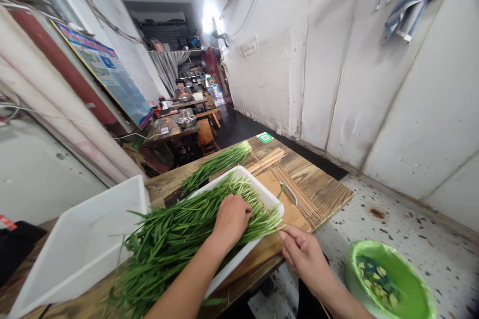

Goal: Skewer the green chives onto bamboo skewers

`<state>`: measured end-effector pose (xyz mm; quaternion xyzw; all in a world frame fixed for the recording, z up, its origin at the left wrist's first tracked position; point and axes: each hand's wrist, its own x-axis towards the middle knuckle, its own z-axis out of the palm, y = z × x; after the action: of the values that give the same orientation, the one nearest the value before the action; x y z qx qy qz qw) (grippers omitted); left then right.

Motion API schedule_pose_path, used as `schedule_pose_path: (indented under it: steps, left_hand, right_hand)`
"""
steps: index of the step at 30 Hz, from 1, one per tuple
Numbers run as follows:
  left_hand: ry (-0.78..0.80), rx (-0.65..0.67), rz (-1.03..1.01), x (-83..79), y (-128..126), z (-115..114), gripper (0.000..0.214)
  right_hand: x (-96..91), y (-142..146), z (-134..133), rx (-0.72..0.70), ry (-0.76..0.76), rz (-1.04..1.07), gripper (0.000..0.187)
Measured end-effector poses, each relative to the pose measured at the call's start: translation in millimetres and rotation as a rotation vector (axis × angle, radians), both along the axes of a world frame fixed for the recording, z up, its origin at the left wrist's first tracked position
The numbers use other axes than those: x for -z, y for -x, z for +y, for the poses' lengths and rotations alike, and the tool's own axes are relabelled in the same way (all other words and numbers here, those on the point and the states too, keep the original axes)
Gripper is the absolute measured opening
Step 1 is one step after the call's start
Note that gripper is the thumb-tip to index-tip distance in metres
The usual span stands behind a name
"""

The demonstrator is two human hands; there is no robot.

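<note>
Long green garlic chives fill a white plastic tray, their pale stem ends toward the right and their leaves spilling over the left side. My left hand lies over the stems with its fingers curled round some of them. Just past the tray's right rim, my right hand pinches thumb against forefinger by the stem ends. A thin bamboo skewer seems to be in that pinch, mostly hidden. Under the tray is a wooden cutting board with a metal handle.
Loose bamboo skewers lie on the wooden table, behind the board. Another chive bundle rests beyond the tray. A second white tub stands left. On the floor at right is a green-lined bin with scraps.
</note>
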<state>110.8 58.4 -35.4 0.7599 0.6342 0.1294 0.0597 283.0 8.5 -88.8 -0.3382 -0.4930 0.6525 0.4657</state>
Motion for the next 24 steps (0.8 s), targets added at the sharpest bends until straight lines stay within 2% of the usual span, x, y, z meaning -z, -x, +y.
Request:
schedule_pose_path:
  steps: [7, 13, 17, 24]
  left_hand:
    - [-0.001, -0.105, -0.415, 1.8, 5.1, -0.3, 0.022]
    - [-0.012, -0.146, -0.597, 4.7, -0.7, -1.2, 0.023]
    - [0.031, -0.135, -0.659, 4.6, -3.4, -1.1, 0.024]
    - [-0.003, -0.134, -0.667, 3.5, -4.9, -3.6, 0.021]
  right_hand:
    - [-7.7, -1.3, 4.4, -0.016, -0.029, -0.011, 0.029]
    - [-7.9, -1.5, 6.2, -0.018, -0.024, -0.038, 0.027]
    - [-5.9, -2.4, 6.6, -0.017, -0.038, -0.051, 0.027]
    - [-5.2, -2.9, 6.6, -0.021, -0.055, -0.057, 0.026]
